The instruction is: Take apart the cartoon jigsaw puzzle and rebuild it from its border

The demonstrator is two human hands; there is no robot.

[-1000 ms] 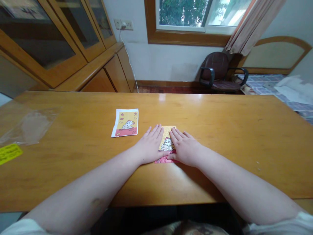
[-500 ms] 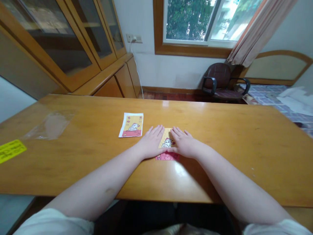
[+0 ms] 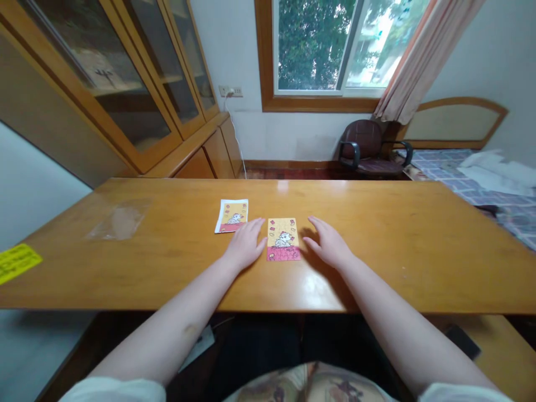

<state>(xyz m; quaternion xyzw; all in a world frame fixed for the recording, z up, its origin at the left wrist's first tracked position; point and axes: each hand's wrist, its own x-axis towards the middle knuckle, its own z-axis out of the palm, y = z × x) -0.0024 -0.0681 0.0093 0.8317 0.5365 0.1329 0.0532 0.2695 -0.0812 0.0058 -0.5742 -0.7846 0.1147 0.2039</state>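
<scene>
Puzzle lies flat between two open hands

The assembled puzzle point(image 3: 283, 240) rests on the wooden table point(image 3: 389, 229), set in from both the near and far edges, its short sides roughly parallel to them. A band of wood separates it from each edge, and a broad stretch runs from the right hand point(image 3: 329, 243) to the table's right end. On the left, room is tighter: the printed sheet point(image 3: 233, 214) lies just beyond the left hand point(image 3: 246, 243), which overlaps its lower right corner in this view. Farther left are a clear plastic bag point(image 3: 121, 219) and a yellow label point(image 3: 19, 262).

Both forearms reach in over the near edge. The left fingers lie close together, pointing forward, thumb apart and beside the puzzle's left edge; whether it touches is unclear. The right hand's thumb and fingers are spread, with shadowed wood between them and the puzzle. Neither hand grips anything.
</scene>
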